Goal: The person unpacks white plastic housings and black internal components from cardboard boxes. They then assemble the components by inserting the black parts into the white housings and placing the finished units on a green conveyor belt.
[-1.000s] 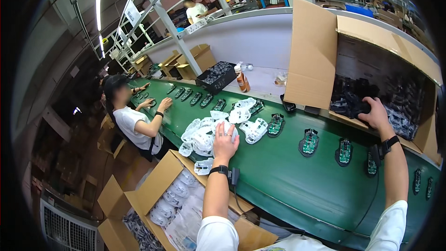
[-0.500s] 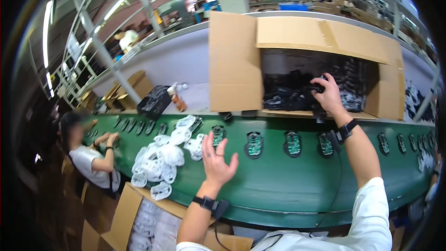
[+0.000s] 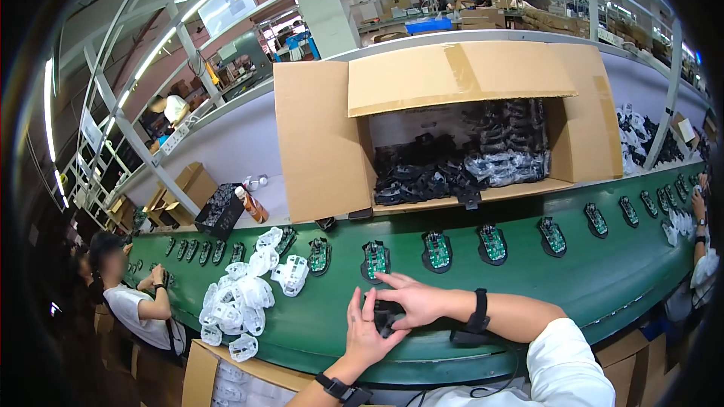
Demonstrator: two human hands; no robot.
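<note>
Near the front of the green belt, my left hand (image 3: 365,337) and my right hand (image 3: 414,303) meet around a small black plastic part (image 3: 387,318). Both sets of fingers are closed on it, and they cover much of its shape. Just beyond my fingers lies a black mouse base with a green circuit board (image 3: 375,259). Another such mouse base (image 3: 436,251) sits to its right. Left of my hands is a heap of white plastic shells (image 3: 240,298). Behind the belt, an open cardboard box (image 3: 313,139) holds many loose black plastic parts (image 3: 422,181).
More mouse bases are spaced along the green conveyor belt (image 3: 490,309). A black bin (image 3: 219,209) and an orange bottle (image 3: 253,206) stand behind it. Below, a carton (image 3: 197,377) holds white shells. A co-worker (image 3: 139,298) sits at the left; another person's arm (image 3: 700,218) shows far right.
My right hand has come out of the cardboard box with a black part and down to my left hand. The left has closed on the part too. The view has shifted.
</note>
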